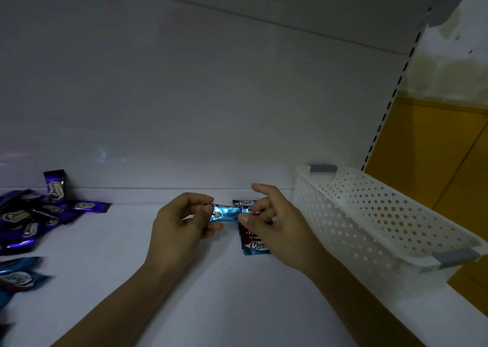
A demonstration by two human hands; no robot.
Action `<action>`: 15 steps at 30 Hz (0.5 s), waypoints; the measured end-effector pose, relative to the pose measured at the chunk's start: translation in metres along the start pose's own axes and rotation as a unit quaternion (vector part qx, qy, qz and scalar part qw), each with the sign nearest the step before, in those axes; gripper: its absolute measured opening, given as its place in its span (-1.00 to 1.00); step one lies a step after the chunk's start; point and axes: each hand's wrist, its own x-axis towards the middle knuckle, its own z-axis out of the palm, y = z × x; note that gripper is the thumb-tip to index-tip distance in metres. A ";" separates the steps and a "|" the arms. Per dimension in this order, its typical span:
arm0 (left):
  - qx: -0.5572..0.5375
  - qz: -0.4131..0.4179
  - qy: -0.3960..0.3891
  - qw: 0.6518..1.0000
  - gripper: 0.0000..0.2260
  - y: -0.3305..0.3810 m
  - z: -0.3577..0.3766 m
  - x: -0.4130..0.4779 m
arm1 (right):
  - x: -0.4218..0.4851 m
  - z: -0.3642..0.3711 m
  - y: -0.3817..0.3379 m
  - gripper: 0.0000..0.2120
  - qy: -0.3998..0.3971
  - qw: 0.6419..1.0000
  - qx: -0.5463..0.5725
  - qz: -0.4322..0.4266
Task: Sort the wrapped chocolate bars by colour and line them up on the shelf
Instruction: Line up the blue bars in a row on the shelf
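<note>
Grip: left hand point(182, 222) and right hand point(274, 220) each pinch end of blue bar point(225, 213) above shelf point(184, 294).

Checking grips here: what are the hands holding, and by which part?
One blue bar, pinched at its ends: left hand on the left end, right hand on the right.
</note>
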 end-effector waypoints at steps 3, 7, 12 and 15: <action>-0.019 -0.023 -0.011 0.999 -0.86 0.004 -0.002 0.001 | -0.001 0.002 -0.004 -0.69 -0.016 0.998 0.063 0.004; -0.017 -0.062 -0.060 0.996 -0.85 0.005 -0.006 0.004 | -0.003 0.003 -0.003 -0.55 -0.031 0.995 0.004 -0.092; 0.071 -0.031 -0.155 0.985 -0.82 0.006 -0.003 -0.001 | -0.001 0.008 -0.006 -0.79 -0.029 0.989 -0.022 -0.143; 0.074 -0.035 -0.140 0.987 -0.86 0.004 0.000 0.000 | 0.001 -0.003 -0.008 -0.82 -0.012 0.995 0.004 -0.100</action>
